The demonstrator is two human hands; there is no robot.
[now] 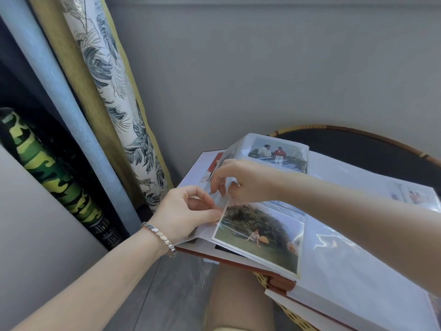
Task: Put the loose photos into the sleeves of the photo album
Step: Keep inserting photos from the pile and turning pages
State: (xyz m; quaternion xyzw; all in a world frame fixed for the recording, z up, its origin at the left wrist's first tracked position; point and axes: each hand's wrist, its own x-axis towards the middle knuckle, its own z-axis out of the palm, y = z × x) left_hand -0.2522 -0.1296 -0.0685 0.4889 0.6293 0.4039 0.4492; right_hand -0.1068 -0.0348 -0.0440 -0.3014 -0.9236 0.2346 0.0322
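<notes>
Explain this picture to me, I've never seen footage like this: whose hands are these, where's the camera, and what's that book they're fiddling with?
There is no machine here. A person works with bare hands, and a single camera worn on their head looks down at them. An open photo album lies on a round, wicker-rimmed table. The left hand, the one with the bracelet, pinches the corner of a grass photo lying on the near page. The right hand pinches the clear sleeve just above it, apparently to hold it open. A lifted page shows another photo. Curtains hang on the left.
</notes>
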